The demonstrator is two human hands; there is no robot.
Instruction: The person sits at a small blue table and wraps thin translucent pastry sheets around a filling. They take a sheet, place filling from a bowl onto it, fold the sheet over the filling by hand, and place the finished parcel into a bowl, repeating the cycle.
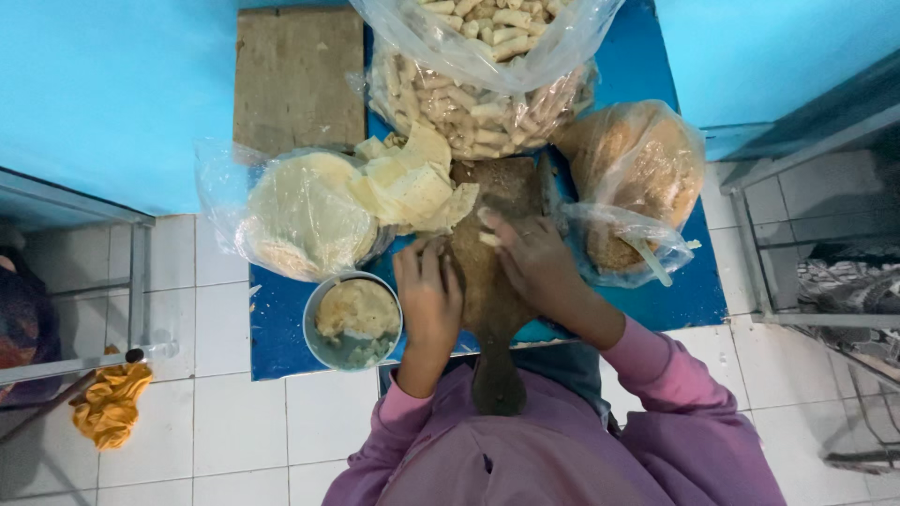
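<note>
A brown wooden board with a handle (495, 309) lies on a low blue table (281, 323) in front of me. My left hand (429, 298) rests flat on the board's left side, fingers together. On the board's upper right part my right hand (532, 258) presses its fingers around a small pale roll (489, 239). A heap of thin cream pastry sheets (412, 183) lies just beyond the board. My sleeves are pink-purple.
A metal bowl of yellowish filling (354, 319) stands left of the board. A clear bag of round wrappers (298, 214) lies at the left. Bags of finished rolls (478, 108) and brown crumbs (633, 164) sit behind. A second wooden board (298, 80), white floor tiles, an orange cloth (111, 405).
</note>
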